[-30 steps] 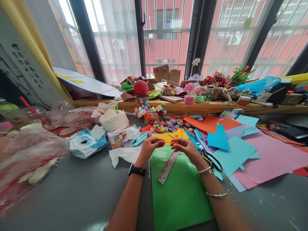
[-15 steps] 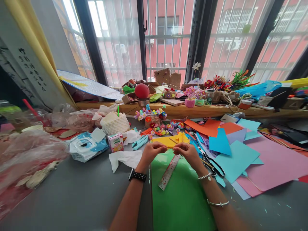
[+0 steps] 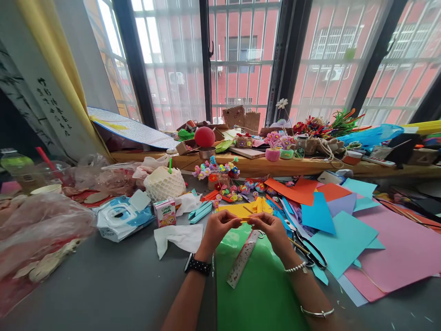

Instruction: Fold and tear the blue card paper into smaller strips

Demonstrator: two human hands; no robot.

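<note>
Both my hands meet above the far end of a green mat [image 3: 257, 285]. My left hand [image 3: 220, 228] and my right hand [image 3: 269, 227] each pinch an end of a small yellow paper strip [image 3: 245, 221], mostly covered by the fingertips. Just beyond the fingers lie yellow paper pieces [image 3: 231, 209]. Below the hands, a clear printed ruler [image 3: 243, 259] rests slantwise on the mat. To the right of my right hand, black-handled scissors [image 3: 312, 248] lie among blue paper strips.
Coloured paper sheets [image 3: 347, 239] spread over the right side. A tissue [image 3: 179, 239], a wet wipes pack [image 3: 124, 216], a small carton [image 3: 166, 213] and plastic bags [image 3: 51, 230] fill the left. Paper flowers [image 3: 217, 171] stand behind, before the crowded windowsill [image 3: 241, 161].
The view has tipped slightly upward, so the scene sits a little lower. My hands stay together, with small finger movements on the yellow strip.
</note>
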